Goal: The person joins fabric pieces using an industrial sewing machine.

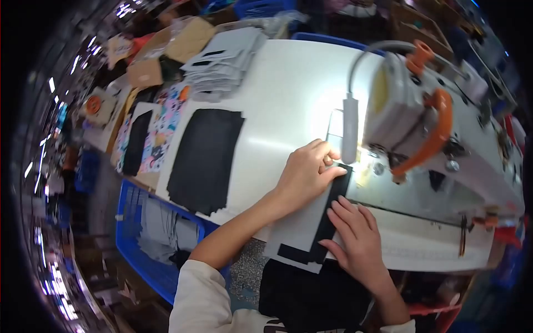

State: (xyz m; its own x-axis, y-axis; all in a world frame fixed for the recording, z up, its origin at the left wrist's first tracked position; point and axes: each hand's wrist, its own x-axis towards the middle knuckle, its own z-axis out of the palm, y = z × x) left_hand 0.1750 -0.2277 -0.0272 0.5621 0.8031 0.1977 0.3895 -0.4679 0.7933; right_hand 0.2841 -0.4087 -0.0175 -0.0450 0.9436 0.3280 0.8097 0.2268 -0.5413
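Right hand (358, 244) flat, ungripping, on near end of black strip (323, 232); left hand (305, 175) likewise at far end, lengthwise toward sewing machine (411, 111).

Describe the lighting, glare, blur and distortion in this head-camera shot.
Head view: strong fisheye bends the table edges and leaves black corners; the lamp blows out a white glare patch beside the left hand; the picture's outer rim smears into light streaks; the right hand and black strip are sharp.
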